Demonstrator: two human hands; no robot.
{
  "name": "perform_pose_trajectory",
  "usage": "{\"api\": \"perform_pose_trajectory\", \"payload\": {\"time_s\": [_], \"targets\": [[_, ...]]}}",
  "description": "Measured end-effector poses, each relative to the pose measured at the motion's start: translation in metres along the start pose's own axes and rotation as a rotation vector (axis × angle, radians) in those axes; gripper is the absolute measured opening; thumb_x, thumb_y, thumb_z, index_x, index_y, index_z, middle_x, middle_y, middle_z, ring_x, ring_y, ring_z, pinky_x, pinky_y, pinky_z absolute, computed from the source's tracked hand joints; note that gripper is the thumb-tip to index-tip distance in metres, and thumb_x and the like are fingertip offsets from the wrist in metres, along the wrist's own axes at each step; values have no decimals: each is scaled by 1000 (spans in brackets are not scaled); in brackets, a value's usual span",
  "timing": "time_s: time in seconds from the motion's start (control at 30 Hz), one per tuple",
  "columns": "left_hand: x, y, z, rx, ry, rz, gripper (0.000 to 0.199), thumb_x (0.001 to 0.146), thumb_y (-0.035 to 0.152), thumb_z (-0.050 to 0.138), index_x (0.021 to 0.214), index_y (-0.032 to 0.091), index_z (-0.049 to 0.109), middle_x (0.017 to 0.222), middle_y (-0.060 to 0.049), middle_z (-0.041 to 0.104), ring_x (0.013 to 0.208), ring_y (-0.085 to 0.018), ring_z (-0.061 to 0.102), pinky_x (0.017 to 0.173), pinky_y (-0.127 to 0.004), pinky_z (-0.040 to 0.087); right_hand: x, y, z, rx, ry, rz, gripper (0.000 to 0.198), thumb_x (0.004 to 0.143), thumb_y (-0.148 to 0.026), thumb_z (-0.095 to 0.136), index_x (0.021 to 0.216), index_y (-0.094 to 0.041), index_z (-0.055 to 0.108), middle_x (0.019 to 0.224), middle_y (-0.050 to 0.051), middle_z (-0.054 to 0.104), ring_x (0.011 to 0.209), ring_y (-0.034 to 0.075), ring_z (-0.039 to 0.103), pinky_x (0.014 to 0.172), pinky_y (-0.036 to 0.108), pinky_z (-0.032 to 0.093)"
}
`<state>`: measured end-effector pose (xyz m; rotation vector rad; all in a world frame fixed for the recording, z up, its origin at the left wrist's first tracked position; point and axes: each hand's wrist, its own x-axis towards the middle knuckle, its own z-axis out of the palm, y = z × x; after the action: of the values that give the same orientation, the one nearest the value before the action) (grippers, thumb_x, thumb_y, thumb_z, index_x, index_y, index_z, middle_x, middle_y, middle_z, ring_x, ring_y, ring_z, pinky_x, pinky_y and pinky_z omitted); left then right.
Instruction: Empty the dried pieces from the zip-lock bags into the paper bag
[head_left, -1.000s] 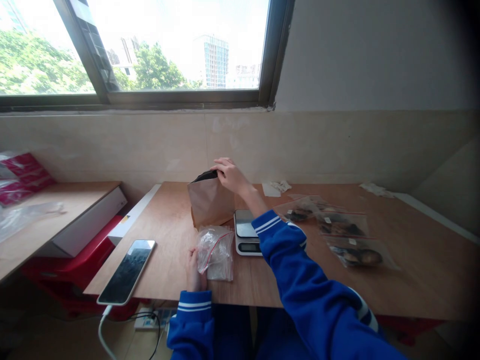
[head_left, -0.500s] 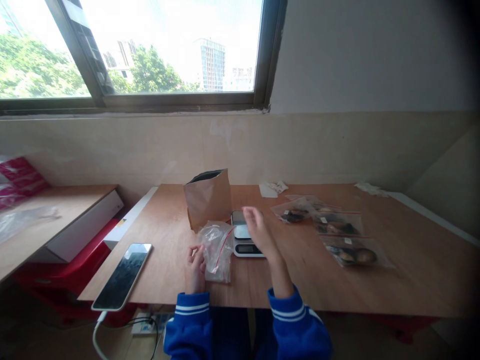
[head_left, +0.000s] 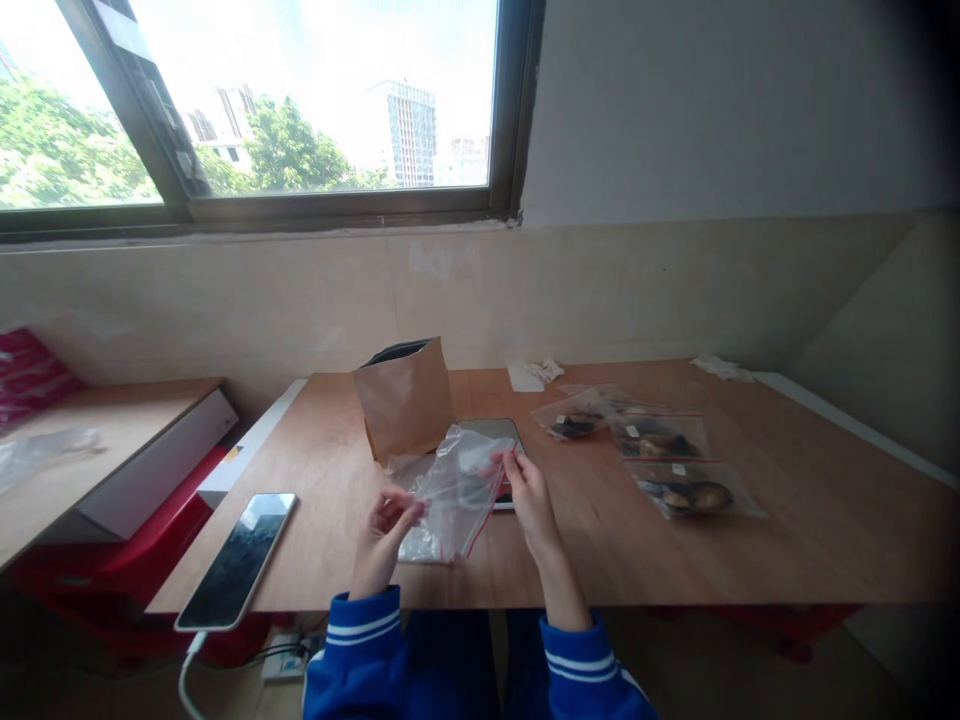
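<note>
A clear zip bag (head_left: pixel 466 480) with a red seal line is held up between my hands. My right hand (head_left: pixel 529 495) pinches it at the red-lined edge. On the other side my left hand (head_left: pixel 385 530) has its thumb and fingers closed at the bag's left part. Below lie more clear plastic bags (head_left: pixel 427 545) on the table. Behind the held bag sits a small digital scale (head_left: pixel 499 430), partly covered by it. An upright brown paper pouch (head_left: pixel 405 400), open at the top with a dark inside, stands just beyond my left hand.
Several sealed bags of dark dried pieces (head_left: pixel 686 495) lie to the right. A phone (head_left: pixel 238 560) with a white cable rests at the left edge. White paper (head_left: pixel 526 377) lies near the wall. Past a gap is a second table (head_left: pixel 120 430) with a red stool (head_left: pixel 112 540) beneath.
My right hand has come down from above the scale and taken hold of a zip bag's red-lined edge. The bag has been raised and shifted right, now covering part of the scale.
</note>
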<state>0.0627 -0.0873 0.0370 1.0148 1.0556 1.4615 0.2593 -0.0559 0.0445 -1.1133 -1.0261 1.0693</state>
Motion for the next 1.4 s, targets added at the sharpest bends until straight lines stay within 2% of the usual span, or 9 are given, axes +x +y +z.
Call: {"api": "perform_pose_trajectory", "payload": {"time_s": [0.13,0.27,0.37,0.53,0.77,0.97,1.07,1.23,1.4], "targets": [[-3,1,0,19,0,44,36,68,30,76,98,18,59,79,-4,69,74,-16,64,65,-25,50,-6,0,2,46,1,10,52,84,-67,38,106,-22,53,95,8,66,81,22,63,71,34,51],[-5,3,6,18,38,105,43,70,29,74,108,20,57,92,-4,67,80,-16,64,70,-27,53,-15,-7,5,157,-330,246,59,83,-69,39,120,-23,40,91,6,64,69,19,64,63,34,52],[-6,5,7,18,58,118,44,69,29,75,108,20,58,94,-3,66,81,-16,64,70,-27,53,-21,-11,6,129,-530,237,62,78,-57,59,122,-22,34,72,-1,62,60,16,60,65,33,49],[-6,7,5,56,131,134,36,69,32,75,100,18,63,83,-2,65,75,-14,62,65,-23,52,-23,-12,2,25,-498,136,53,78,-49,63,116,-20,38,56,-9,48,51,10,45,57,25,36],[-4,14,-8,109,196,185,26,68,34,74,87,17,70,82,-4,67,74,-14,60,63,-21,50,-25,-10,1,8,-592,188,64,77,-46,65,125,-19,33,59,-9,50,55,10,47,60,25,37],[-3,18,-45,266,85,31,34,63,40,76,89,19,72,75,-5,67,69,-20,64,65,-29,52,-10,5,-43,-38,-272,172,60,76,-56,59,120,-18,44,58,-8,49,51,12,45,56,26,38],[0,6,-55,455,75,67,32,66,45,71,90,23,73,82,-7,66,82,-24,64,75,-35,51,-3,12,-73,-64,-109,116,50,76,-56,59,106,-17,57,59,-5,49,52,12,44,52,26,36],[-1,3,-50,1062,211,199,22,79,37,59,94,31,73,120,-12,55,113,-35,50,93,-56,37,5,26,-105,-163,124,43,42,77,-51,55,103,-18,61,66,0,53,55,16,48,50,27,38],[-2,13,-24,1152,175,342,25,86,36,50,102,34,70,134,-8,49,120,-32,46,100,-54,29,19,46,-143,-520,391,-165,34,76,-43,48,92,-17,63,92,12,63,85,26,57,76,40,46]]}}
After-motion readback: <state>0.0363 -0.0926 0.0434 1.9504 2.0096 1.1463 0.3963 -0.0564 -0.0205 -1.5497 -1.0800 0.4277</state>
